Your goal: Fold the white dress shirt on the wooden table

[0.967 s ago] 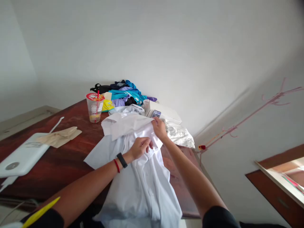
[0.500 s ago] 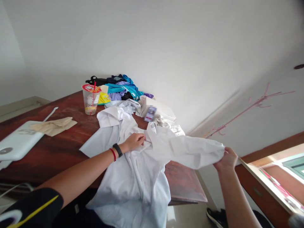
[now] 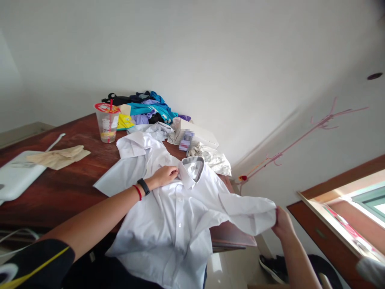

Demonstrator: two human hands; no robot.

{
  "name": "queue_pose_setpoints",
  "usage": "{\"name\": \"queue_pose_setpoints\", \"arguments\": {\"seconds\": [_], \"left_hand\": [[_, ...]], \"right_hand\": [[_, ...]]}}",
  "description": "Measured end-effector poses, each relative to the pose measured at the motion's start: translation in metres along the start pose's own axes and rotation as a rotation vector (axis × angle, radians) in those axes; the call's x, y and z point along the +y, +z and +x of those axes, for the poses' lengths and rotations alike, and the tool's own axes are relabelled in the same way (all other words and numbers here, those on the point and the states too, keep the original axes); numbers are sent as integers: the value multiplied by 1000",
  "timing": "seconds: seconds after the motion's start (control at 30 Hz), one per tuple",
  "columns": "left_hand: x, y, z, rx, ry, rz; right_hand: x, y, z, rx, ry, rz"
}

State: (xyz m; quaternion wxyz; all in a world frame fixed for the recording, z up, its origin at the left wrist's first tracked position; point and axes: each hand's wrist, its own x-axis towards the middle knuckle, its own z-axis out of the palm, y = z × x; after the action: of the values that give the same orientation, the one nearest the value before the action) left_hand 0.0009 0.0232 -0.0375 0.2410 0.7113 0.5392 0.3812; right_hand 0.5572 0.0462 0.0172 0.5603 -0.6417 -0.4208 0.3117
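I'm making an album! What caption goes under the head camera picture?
Right hand holds out one sleeve of a white shirt; left hand rests near its collar.

A dark reddish-brown wooden desk (image 3: 78, 176) carries a white collared button-up shirt (image 3: 162, 212), its lower part past the near edge. To the left lie a flat white rounded-corner slab (image 3: 18, 178) and a creased tan sheet (image 3: 64, 157) overlapping it. Farther back stand a clear plastic cup with a red straw (image 3: 107, 127), a heap of black, turquoise and purple clothes (image 3: 155, 108) and a white box (image 3: 203, 135).
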Motion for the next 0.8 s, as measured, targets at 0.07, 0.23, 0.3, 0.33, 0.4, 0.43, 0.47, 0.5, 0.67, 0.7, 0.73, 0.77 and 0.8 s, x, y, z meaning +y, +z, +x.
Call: {"name": "queue_pose_setpoints", "arguments": {"seconds": [0.07,0.23,0.3,0.33,0.4,0.43,0.47,0.5,0.67,0.7,0.73,0.77,0.8], "left_hand": [[0,0,0,0,1,19],[1,0,-1,-19,9,50],[1,0,0,-26,11,60],[1,-1,0,-29,11,65],[2,-1,0,-38,9,75],[2,-1,0,-42,9,81],[3,-1,0,-47,9,84],[3,-1,0,-51,10,86],[3,-1,-1,-47,19,91],[2,-1,-1,-48,20,98],[2,-1,-1,-51,20,104],[2,-1,-1,-53,20,110],[2,-1,-1,-55,20,113]], "right_hand": [[13,9,-7,40,97,-118],[11,43,-10,33,-203,-335],[-3,65,-13,-87,-337,-394],[-11,78,-15,-161,-417,-421],[-25,107,-23,-277,-522,-472],[-31,122,-27,-329,-540,-487],[-34,137,-30,-388,-544,-493],[-36,152,-33,-450,-541,-497],[-20,212,-33,-632,-492,-489],[-15,220,-31,-640,-468,-489],[-10,226,-29,-646,-439,-490],[-5,230,-27,-649,-411,-489],[-2,233,-26,-652,-391,-483]]}}
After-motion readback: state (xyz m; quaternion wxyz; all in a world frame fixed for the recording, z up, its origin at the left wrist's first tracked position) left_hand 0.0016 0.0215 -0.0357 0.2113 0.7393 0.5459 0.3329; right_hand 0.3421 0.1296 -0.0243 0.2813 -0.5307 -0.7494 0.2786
